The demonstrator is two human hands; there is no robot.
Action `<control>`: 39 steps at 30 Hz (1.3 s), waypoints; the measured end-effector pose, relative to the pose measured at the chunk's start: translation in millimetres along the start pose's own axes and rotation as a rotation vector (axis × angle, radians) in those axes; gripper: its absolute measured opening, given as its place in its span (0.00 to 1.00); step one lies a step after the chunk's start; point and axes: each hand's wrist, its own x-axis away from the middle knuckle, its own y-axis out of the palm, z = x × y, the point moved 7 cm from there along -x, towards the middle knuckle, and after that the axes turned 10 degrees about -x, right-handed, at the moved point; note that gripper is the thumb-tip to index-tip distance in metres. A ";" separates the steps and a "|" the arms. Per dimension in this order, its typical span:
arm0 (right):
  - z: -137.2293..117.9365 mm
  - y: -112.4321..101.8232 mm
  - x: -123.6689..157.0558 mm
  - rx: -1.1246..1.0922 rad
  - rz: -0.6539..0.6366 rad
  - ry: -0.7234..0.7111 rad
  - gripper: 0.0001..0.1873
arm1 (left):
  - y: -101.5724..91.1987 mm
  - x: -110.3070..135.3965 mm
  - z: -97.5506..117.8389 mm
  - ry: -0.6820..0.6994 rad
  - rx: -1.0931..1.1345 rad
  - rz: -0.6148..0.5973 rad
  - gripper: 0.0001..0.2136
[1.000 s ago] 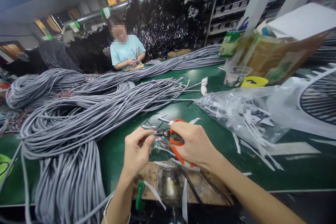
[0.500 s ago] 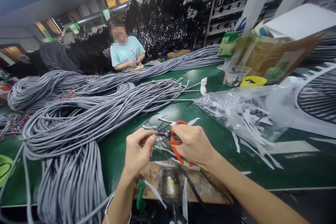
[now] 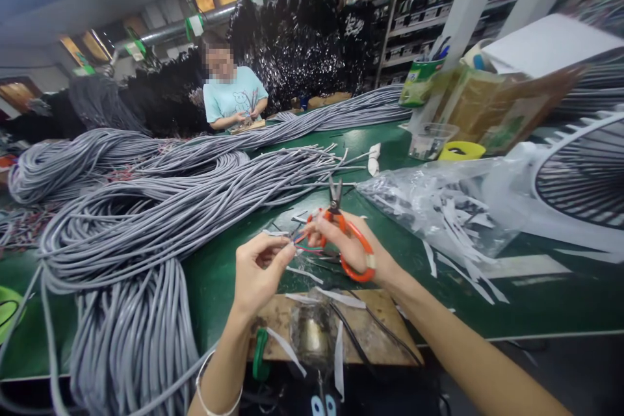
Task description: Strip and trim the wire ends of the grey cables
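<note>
My left hand [image 3: 263,270] pinches the end of a grey cable, where thin coloured wires [image 3: 305,244] stick out to the right. In my right hand [image 3: 353,244] rests a pair of orange-handled scissors [image 3: 359,260], blades pointing up and away. The fingertips of that same hand touch the coloured wires near the cable end. Below both hands, on a wooden board [image 3: 385,318], sits a worn metal device [image 3: 312,331]. White strips and small dark scraps lie around the hands on the green table.
Long bundles of grey cable [image 3: 146,221] cover the left side. To the right are a clear plastic bag of white strips [image 3: 439,201], a white fan [image 3: 580,175], a yellow tape roll [image 3: 461,150] and a clear tub [image 3: 431,140]. A co-worker [image 3: 234,97] sits across the table.
The scissors have swung from pointing at the cable end to pointing upward in my right hand. My right fingers have come onto the coloured wires, which now show more plainly.
</note>
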 end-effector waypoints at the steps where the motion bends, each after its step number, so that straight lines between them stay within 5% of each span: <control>1: 0.1 6.0 0.0 -0.049 -0.065 0.003 0.20 | 1.4 -0.3 -0.4 -0.015 0.003 -0.009 0.10; 6: -1.0 11.6 5.4 -0.115 -0.080 -0.021 0.18 | 8.4 -0.2 -0.4 -0.039 0.033 -0.063 0.12; 30: -10.4 -4.4 4.3 -0.132 0.026 -0.072 0.17 | 11.1 15.5 -27.7 -0.297 0.371 0.121 0.20; 35: -12.2 6.8 6.1 -0.120 -0.165 -0.009 0.16 | 8.1 24.4 -15.4 -0.252 0.270 0.138 0.21; 39: -22.5 14.2 36.4 -0.145 -0.261 -0.035 0.15 | 1.4 49.6 14.2 -0.160 0.122 0.053 0.17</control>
